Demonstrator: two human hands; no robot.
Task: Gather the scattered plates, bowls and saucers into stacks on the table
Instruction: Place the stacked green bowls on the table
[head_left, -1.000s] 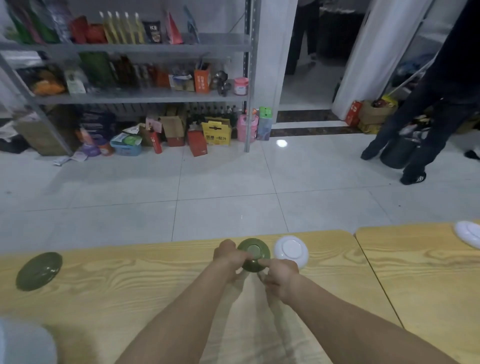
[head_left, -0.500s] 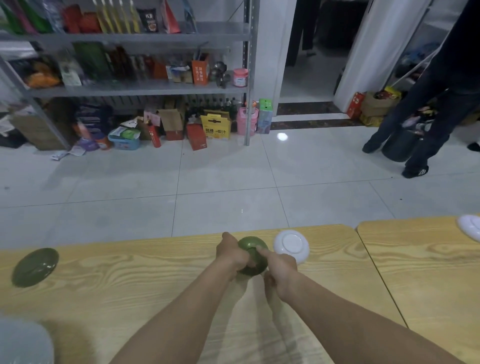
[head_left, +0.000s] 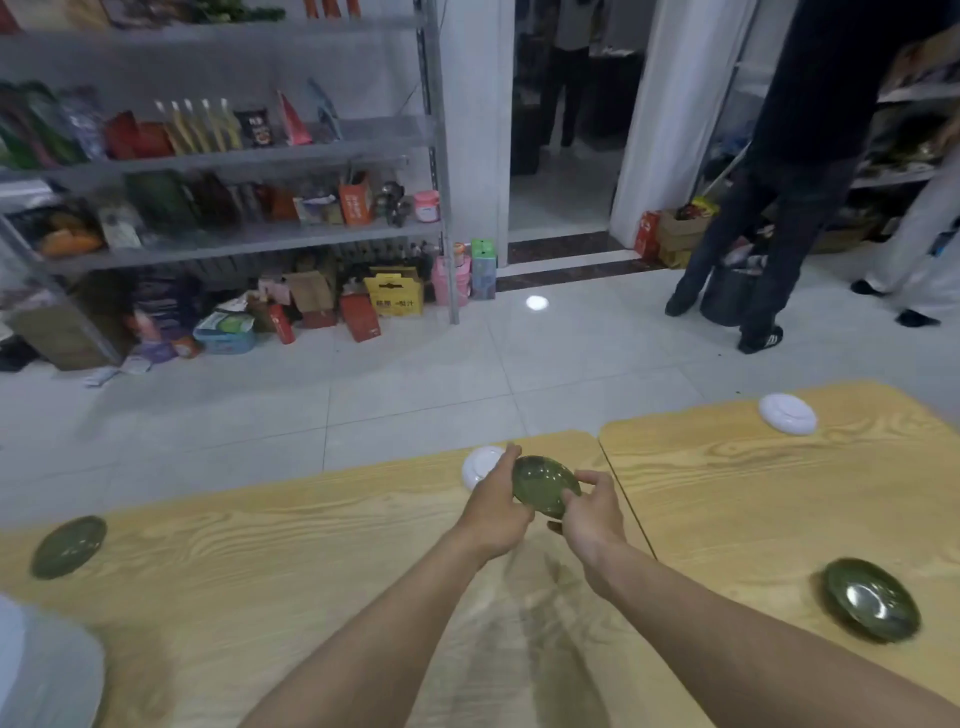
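Both hands hold a small dark green bowl (head_left: 543, 486) just above the wooden table (head_left: 311, 561). My left hand (head_left: 496, 506) grips its left rim and my right hand (head_left: 592, 512) grips its right rim. Behind my left hand a white saucer (head_left: 480, 464) lies upside down near the table's far edge, partly hidden. A green plate (head_left: 67, 546) lies at the far left. On the right table (head_left: 753, 499) sit a green bowl (head_left: 872, 605) near the front and a white saucer (head_left: 787, 414) at the back.
A pale white object (head_left: 47, 670) fills the bottom left corner. A narrow seam (head_left: 626, 499) separates the two tables. Beyond them are tiled floor, a metal shelf (head_left: 234, 156) with packages, and a person's legs (head_left: 748, 260) at the right.
The green bowl has been lifted and tilted between my hands and now sits to the right of the white saucer. The view has turned right, revealing the right table's bowl and saucer.
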